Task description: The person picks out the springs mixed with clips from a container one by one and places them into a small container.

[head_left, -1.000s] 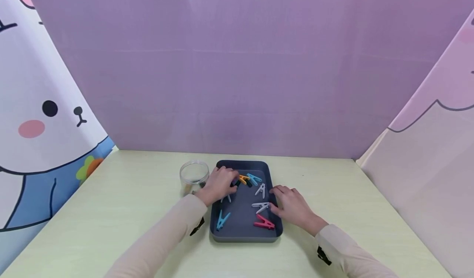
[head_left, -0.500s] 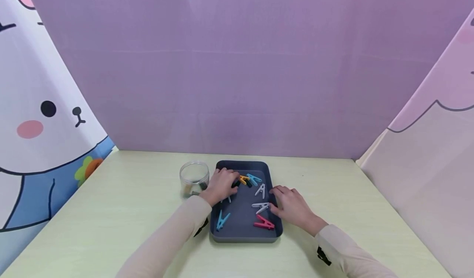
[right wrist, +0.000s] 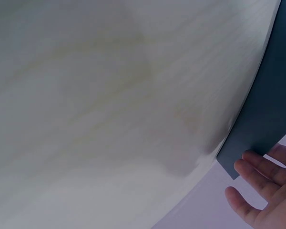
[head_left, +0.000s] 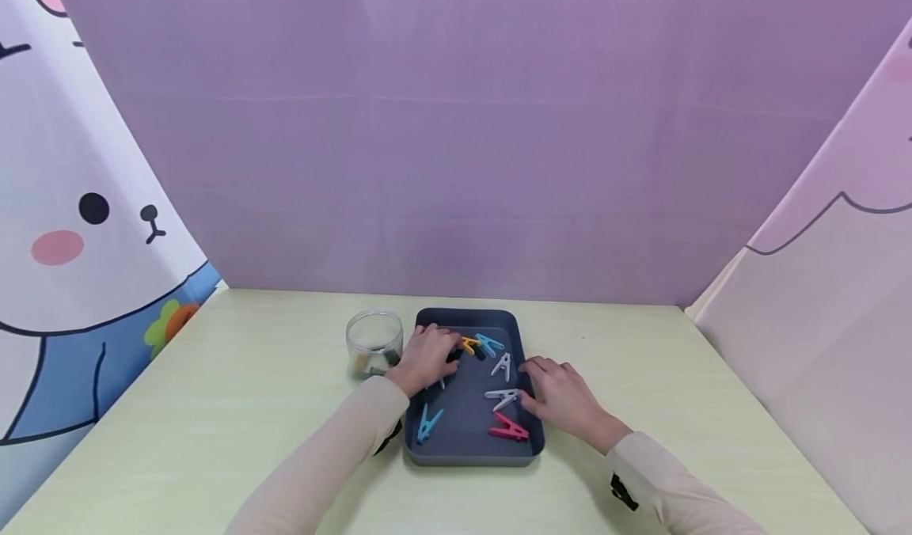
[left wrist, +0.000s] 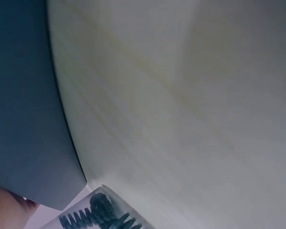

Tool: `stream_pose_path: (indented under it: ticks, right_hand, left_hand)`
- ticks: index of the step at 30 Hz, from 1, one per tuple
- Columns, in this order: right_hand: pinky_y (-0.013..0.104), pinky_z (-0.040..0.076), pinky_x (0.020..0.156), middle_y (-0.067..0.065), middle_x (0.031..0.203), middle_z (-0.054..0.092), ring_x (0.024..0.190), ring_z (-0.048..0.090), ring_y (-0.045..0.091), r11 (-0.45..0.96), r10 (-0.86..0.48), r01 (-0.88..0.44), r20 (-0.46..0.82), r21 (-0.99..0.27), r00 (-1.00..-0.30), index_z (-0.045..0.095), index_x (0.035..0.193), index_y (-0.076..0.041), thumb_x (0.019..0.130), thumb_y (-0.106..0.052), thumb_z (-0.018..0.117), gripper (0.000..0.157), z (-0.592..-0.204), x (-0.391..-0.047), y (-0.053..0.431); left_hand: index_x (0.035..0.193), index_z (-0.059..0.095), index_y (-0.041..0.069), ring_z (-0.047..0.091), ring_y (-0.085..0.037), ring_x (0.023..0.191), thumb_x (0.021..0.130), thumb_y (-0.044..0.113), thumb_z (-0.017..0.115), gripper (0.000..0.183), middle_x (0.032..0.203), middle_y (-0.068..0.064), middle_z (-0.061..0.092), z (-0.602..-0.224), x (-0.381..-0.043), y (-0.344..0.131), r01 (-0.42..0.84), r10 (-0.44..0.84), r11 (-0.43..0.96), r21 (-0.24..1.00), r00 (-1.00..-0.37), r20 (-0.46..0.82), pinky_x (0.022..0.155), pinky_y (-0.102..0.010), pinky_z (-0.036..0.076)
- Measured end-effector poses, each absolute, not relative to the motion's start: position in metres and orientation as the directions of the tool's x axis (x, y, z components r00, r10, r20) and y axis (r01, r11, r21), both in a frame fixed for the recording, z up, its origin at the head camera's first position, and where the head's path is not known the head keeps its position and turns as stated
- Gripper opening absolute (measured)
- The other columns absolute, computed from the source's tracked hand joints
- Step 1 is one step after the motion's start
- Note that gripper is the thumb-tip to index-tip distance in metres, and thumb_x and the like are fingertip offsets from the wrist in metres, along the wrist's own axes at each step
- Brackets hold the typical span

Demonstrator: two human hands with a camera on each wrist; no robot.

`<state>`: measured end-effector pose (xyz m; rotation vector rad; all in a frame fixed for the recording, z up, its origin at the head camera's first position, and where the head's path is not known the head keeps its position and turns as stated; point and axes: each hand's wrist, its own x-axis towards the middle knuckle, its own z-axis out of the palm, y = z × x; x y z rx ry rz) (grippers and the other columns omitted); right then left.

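Note:
A dark grey tray holds several plastic clothespins: a red clothespin, white clothespins, a blue clothespin at the near left, and orange, blue and black ones farther back. My left hand reaches over the tray's left rim, fingers loosely bent. A black piece shows between its thumb and forefinger, with no clear pinch on it. My right hand rests at the right rim, thumb tip near a white clothespin. In the right wrist view, its relaxed fingers touch the tray's outer wall.
A clear round jar stands left of the tray, close to my left wrist. Inside it lies a dark toothed piece, seen in the left wrist view. The pale table ends at a purple backdrop.
My left forearm has shifted slightly right and its hand moved a few pixels right over the tray. The right hand, tray and clothespins have stayed in place.

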<state>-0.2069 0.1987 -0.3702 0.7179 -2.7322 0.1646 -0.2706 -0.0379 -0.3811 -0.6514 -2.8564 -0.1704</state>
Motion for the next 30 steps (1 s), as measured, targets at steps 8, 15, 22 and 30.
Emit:
stream_pose_path:
  ticks: [8, 15, 22, 30]
  right_hand:
    - [0.042, 0.046, 0.080, 0.004, 0.108, 0.063, 0.098, 0.059, 0.020, 0.868, -0.462, -0.497, 0.330, -0.023, -0.823, 0.062, 0.105, -0.009, 0.078, -0.030, 0.065, 0.035, -0.3713, -0.2076, 0.1992]
    - [0.042, 0.046, 0.080, 0.005, 0.108, 0.062, 0.098, 0.059, 0.021, 0.868, -0.460, -0.495, 0.328, -0.028, -0.825, 0.062, 0.105, -0.008, 0.078, -0.031, 0.065, 0.035, -0.3709, -0.2070, 0.1982]
    - [0.042, 0.046, 0.080, 0.005, 0.108, 0.062, 0.098, 0.059, 0.021, 0.867, -0.462, -0.498, 0.328, -0.030, -0.824, 0.062, 0.106, -0.008, 0.078, -0.030, 0.066, 0.035, -0.3707, -0.2064, 0.1975]
    - [0.042, 0.046, 0.080, 0.006, 0.108, 0.062, 0.098, 0.059, 0.022, 0.867, -0.460, -0.497, 0.331, -0.032, -0.824, 0.062, 0.106, -0.007, 0.078, -0.029, 0.067, 0.036, -0.3704, -0.2058, 0.1953]
  left_hand:
    - [0.101, 0.065, 0.020, 0.055, -0.021, 0.086, 0.081, 0.029, 0.067, 0.022, 0.097, 0.002, 0.066, -0.3813, -0.2708, -0.0369, 0.449, 0.423, 0.891, 0.067, -0.874, 0.239, 0.074, -0.036, 0.038]
    - [0.099, 0.065, 0.018, 0.055, -0.020, 0.086, 0.079, 0.025, 0.068, 0.021, 0.094, 0.003, 0.066, -0.3824, -0.2702, -0.0370, 0.448, 0.413, 0.887, 0.111, -0.878, 0.243, 0.075, -0.035, 0.037]
    - [0.097, 0.065, 0.018, 0.055, -0.022, 0.089, 0.077, 0.018, 0.068, 0.020, 0.092, 0.003, 0.066, -0.3806, -0.2694, -0.0367, 0.442, 0.402, 0.880, 0.174, -0.888, 0.223, 0.078, -0.038, 0.039]
    - [0.097, 0.067, 0.018, 0.055, -0.021, 0.088, 0.077, 0.018, 0.068, 0.020, 0.088, 0.004, 0.063, -0.3790, -0.2685, -0.0384, 0.431, 0.396, 0.884, 0.183, -0.896, 0.200, 0.077, -0.037, 0.039]
